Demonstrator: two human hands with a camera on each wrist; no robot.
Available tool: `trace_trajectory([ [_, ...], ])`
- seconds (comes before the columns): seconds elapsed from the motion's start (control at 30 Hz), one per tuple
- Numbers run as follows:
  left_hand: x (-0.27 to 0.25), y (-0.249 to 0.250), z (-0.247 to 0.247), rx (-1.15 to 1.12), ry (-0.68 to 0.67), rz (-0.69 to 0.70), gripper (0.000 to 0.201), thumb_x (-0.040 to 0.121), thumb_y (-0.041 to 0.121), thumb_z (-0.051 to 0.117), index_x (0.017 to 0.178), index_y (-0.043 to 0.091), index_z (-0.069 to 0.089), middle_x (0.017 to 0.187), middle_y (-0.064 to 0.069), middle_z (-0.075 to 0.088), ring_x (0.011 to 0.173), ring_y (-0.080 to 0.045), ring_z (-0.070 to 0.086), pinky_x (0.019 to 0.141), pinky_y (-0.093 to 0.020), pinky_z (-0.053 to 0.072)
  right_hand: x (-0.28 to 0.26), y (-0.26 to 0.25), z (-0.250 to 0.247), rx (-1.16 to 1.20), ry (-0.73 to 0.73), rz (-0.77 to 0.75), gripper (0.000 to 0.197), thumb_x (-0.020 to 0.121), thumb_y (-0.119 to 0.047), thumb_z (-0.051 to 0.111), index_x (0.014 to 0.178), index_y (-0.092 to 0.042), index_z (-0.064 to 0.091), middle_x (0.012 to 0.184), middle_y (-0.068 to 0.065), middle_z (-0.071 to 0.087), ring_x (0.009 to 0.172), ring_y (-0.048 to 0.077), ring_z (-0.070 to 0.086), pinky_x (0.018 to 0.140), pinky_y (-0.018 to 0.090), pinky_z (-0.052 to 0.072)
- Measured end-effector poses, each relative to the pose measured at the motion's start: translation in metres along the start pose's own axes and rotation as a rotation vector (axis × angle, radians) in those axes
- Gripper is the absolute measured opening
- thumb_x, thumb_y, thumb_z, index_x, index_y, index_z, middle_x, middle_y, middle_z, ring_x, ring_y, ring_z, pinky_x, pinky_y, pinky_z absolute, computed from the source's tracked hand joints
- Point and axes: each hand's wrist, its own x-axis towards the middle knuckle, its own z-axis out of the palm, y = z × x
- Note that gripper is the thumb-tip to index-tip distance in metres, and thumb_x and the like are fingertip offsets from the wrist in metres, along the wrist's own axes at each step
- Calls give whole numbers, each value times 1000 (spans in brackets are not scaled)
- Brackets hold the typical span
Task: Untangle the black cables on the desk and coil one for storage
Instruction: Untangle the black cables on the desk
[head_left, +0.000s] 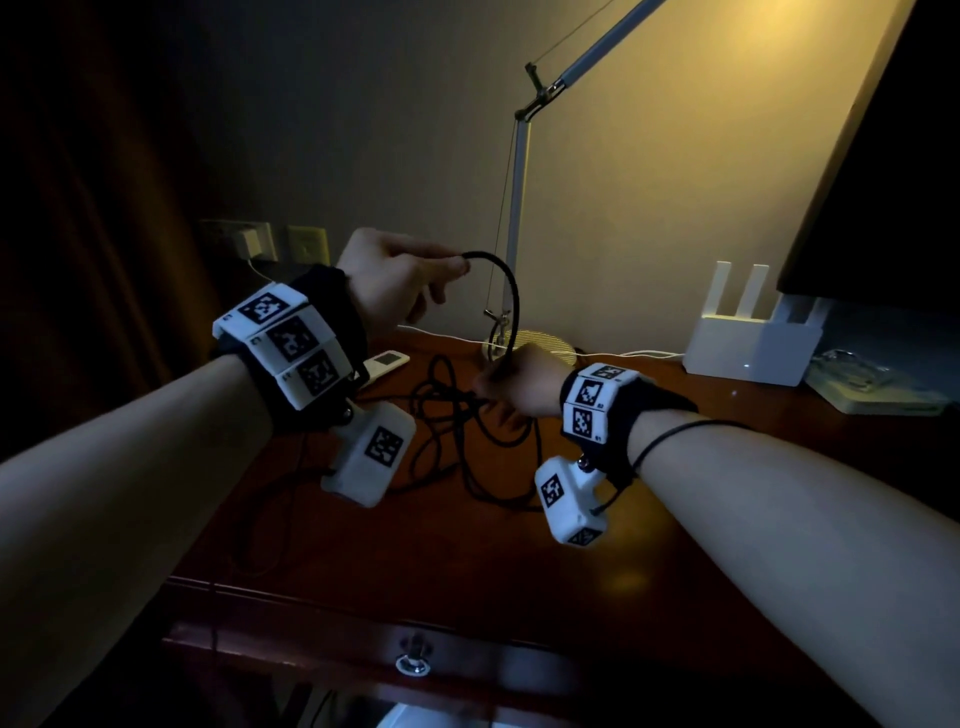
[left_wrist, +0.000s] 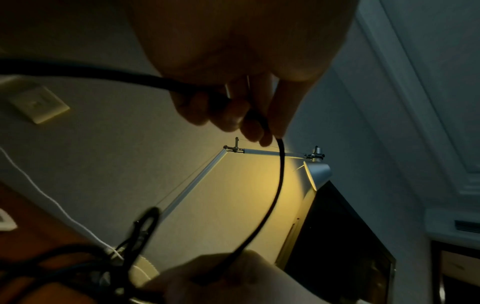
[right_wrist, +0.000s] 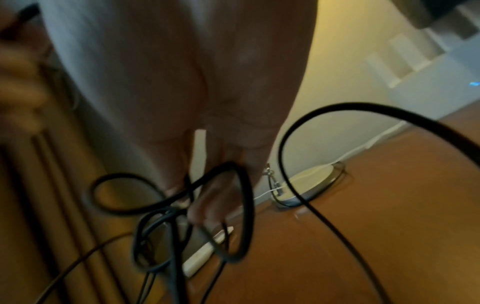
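A black cable (head_left: 506, 291) arcs through the air between my two hands. My left hand (head_left: 410, 275) is raised above the desk and pinches the upper end of that arc; in the left wrist view the cable (left_wrist: 279, 181) drops out of its curled fingers (left_wrist: 233, 115). Lower down, my right hand (head_left: 511, 382) grips the other end of the arc together with loops of the tangle. The tangled black cables (head_left: 457, 415) lie looped on the desk under both hands, and in the right wrist view their loops (right_wrist: 197, 207) hang blurred around my fingers (right_wrist: 207, 205).
The dark wooden desk (head_left: 467, 561) has a drawer with a metal pull (head_left: 413, 662) at the front. A desk lamp's base (head_left: 540, 345) stands behind my hands, with a thin white cord (head_left: 639, 354). A white router (head_left: 753, 343) sits back right, a white remote (head_left: 387, 361) back left.
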Motion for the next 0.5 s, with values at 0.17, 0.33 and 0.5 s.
trace_trajectory([
  [0.17,2,-9,-19,257,-320,-294,14,82,20,69,84,8,76,81,-11,74,76,-27,67,73,-37,52,2,9,-16,348,153,88,12,90,0,63,98,1,72,81,10,69,67,21,65,64,27,58],
  [0.33,-1,-26,-8,644,-578,-426,19,77,26,77,88,11,76,72,-2,75,75,-10,71,69,-25,48,0,10,-25,441,137,85,14,87,2,65,100,5,68,89,13,68,80,19,67,69,20,57],
  [0.5,-9,-39,16,762,-752,-438,16,75,28,78,80,13,76,73,3,75,76,-9,70,88,-28,53,4,11,-25,558,125,174,28,90,12,47,114,16,59,95,20,66,80,19,66,54,15,53],
])
